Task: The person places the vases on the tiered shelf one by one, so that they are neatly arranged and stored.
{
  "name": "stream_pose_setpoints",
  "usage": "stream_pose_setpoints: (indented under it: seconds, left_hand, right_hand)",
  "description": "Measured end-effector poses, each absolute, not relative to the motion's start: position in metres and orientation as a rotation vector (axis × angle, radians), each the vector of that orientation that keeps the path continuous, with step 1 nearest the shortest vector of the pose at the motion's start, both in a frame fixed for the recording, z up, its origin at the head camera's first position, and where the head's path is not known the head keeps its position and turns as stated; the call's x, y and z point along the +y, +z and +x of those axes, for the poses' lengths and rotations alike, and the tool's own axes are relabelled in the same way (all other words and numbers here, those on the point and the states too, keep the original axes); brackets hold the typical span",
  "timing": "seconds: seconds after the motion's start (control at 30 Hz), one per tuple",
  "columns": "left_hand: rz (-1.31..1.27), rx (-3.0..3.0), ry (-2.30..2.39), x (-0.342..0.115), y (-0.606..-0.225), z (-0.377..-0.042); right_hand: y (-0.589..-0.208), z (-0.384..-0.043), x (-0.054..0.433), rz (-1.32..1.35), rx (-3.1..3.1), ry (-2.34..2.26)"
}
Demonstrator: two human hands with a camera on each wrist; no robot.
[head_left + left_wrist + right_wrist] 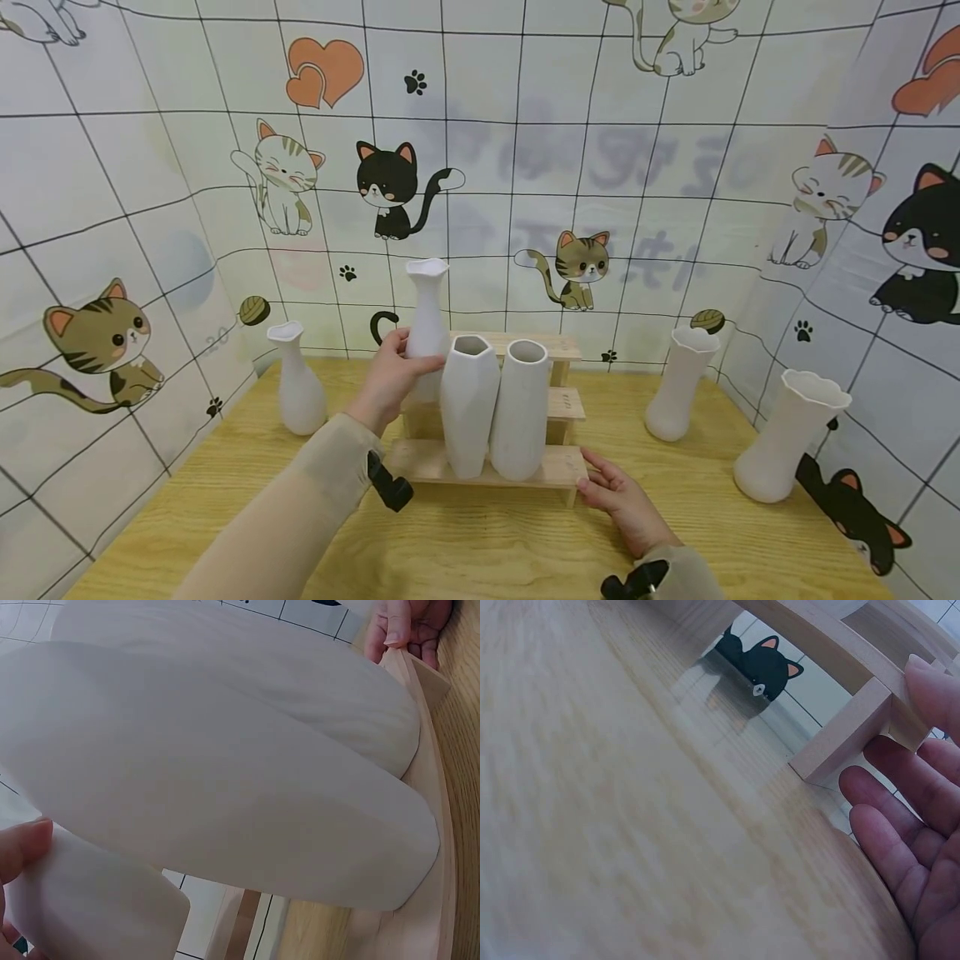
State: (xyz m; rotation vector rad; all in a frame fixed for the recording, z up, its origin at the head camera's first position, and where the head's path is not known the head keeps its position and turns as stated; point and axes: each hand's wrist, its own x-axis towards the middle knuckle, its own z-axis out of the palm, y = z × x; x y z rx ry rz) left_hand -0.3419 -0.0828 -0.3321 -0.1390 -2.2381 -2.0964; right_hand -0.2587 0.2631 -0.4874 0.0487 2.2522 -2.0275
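Note:
My left hand (pixel 390 379) grips a white vase (pixel 429 308) with a flared, wavy rim, upright at the left of a three-tier wooden stand (pixel 566 462). Whether its base touches a step, I cannot tell. On the stand's front step are a faceted white vase (pixel 470 400) and a smooth, round-mouthed white vase (pixel 521 408), leaning close together and partly hiding the held one. At the stand's front right corner, my right hand (pixel 618 500) pinches the step's end; in the right wrist view its thumb is above the board and fingers (pixel 889 851) below.
A slim-necked white vase (pixel 302 387) stands on the wooden table (pixel 465 550) to the left. Two more white vases, one narrower (pixel 678 387) and one wide-mouthed (pixel 787 442), stand at the right. Cat-patterned tile sheeting (pixel 487 167) encloses the back and sides.

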Motion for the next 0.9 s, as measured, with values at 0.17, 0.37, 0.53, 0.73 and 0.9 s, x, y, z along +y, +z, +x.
stream_pose_setpoints:
  seconds: [0.17,0.37,0.53,0.73,0.9]
  left_hand:
    - [-0.145,-2.258,-2.084,-0.077,-0.333,-0.345]
    - [-0.144,-2.249,-2.082,-0.070,-0.336,-0.348]
    - [-0.136,-2.253,-2.088,-0.068,-0.338,-0.351]
    - [-0.146,-2.253,-2.086,-0.067,-0.341,-0.354]
    - [-0.174,-2.238,-2.111,-0.067,-0.344,-0.355]
  right_hand:
    - [-0.487,-0.259,0.263,0.046,2.255,-2.028]
    - [-0.488,-0.259,0.263,0.020,2.245,-2.029]
    - [-0.488,-0.259,0.264,0.016,2.248,-2.028]
    - [-0.488,-0.259,0.264,-0.020,2.245,-2.037]
    - [-0.487,-0.259,0.264,-0.027,2.247,-2.042]
